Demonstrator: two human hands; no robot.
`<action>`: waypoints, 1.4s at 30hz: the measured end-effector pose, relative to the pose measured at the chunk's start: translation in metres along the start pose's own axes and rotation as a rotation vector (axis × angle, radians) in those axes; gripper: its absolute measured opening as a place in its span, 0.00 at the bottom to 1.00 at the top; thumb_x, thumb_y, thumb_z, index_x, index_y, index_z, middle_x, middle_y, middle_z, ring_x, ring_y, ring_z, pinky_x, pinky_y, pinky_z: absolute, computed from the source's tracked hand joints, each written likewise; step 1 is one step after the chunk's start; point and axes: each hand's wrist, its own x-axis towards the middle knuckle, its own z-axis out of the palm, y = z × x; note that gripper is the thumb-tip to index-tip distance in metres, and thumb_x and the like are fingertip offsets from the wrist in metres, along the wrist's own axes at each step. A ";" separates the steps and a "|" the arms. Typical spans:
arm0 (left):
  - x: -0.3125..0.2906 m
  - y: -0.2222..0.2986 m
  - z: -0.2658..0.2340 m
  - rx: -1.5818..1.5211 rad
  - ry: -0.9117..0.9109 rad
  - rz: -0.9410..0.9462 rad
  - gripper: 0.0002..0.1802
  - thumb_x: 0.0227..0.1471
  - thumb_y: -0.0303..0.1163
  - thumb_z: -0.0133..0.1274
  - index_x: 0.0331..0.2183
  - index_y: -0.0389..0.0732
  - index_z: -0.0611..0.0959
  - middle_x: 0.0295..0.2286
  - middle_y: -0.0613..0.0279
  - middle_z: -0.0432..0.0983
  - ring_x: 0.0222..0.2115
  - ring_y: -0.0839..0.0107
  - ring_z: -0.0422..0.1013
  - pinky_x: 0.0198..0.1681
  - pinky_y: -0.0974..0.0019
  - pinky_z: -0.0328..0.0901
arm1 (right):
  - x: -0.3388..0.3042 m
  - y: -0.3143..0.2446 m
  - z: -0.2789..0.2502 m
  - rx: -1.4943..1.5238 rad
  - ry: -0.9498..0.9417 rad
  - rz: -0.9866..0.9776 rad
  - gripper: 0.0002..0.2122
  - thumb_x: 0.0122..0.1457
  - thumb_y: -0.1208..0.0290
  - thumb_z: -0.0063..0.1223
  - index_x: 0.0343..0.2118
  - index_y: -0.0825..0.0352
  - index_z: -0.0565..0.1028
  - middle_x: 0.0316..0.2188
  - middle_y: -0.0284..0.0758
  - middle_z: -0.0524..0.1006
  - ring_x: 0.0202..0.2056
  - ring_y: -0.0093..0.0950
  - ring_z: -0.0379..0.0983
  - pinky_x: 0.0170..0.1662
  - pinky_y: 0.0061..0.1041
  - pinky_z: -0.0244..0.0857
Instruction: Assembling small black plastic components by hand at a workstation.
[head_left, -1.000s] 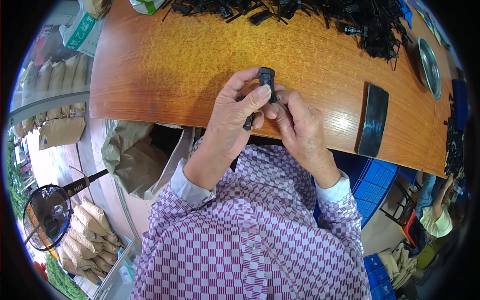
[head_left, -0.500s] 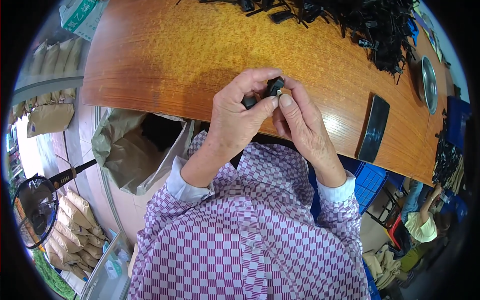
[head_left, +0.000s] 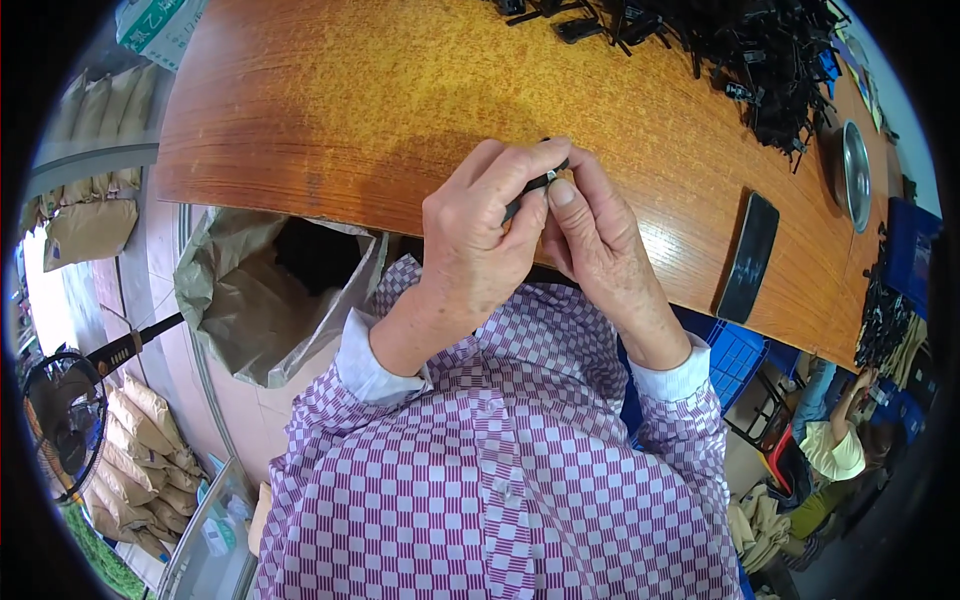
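Note:
Over the table's near edge, my left hand (head_left: 482,222) and my right hand (head_left: 605,240) meet around a small black plastic part (head_left: 540,183). The fingers of my left hand wrap over it and cover most of it. My right thumb and forefinger pinch at its right end, where a small pale spot shows. What kind of part it is, I cannot make out. A large pile of black plastic parts (head_left: 750,60) with thin stems lies at the far right of the wooden table (head_left: 330,110).
A black phone (head_left: 748,258) and a metal bowl (head_left: 856,176) are on the table's right. An open lined sack (head_left: 235,310) with dark contents stands at the left, near a fan (head_left: 68,420) and stacked paper sacks (head_left: 140,450). Another person (head_left: 835,450) sits at the lower right.
My left hand has rolled over the black part, hiding more of it. My right hand still pinches at its end. The view has shifted slightly.

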 end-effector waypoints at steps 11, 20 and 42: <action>0.008 0.010 0.000 -0.579 0.005 -0.334 0.18 0.53 0.22 0.49 0.47 0.40 0.73 0.32 0.60 0.75 0.27 0.78 0.71 0.22 0.79 0.61 | 0.003 0.005 -0.022 -0.164 0.059 -0.193 0.13 0.65 0.66 0.40 0.49 0.66 0.66 0.21 0.25 0.69 0.17 0.11 0.59 0.19 0.10 0.51; 0.015 0.010 0.001 -0.935 -0.198 -0.535 0.19 0.57 0.28 0.46 0.51 0.38 0.69 0.30 0.63 0.73 0.24 0.78 0.70 0.19 0.82 0.58 | -0.007 0.002 -0.039 0.282 0.031 -0.186 0.09 0.62 0.69 0.47 0.41 0.68 0.69 0.26 0.29 0.73 0.15 0.12 0.61 0.17 0.10 0.53; 0.005 0.018 0.003 -0.243 -0.361 -0.197 0.19 0.51 0.16 0.46 0.45 0.38 0.65 0.31 0.62 0.72 0.23 0.81 0.67 0.27 0.77 0.63 | -0.020 -0.007 -0.031 0.037 0.003 0.003 0.08 0.64 0.66 0.42 0.34 0.66 0.68 0.18 0.23 0.62 0.18 0.12 0.55 0.20 0.12 0.48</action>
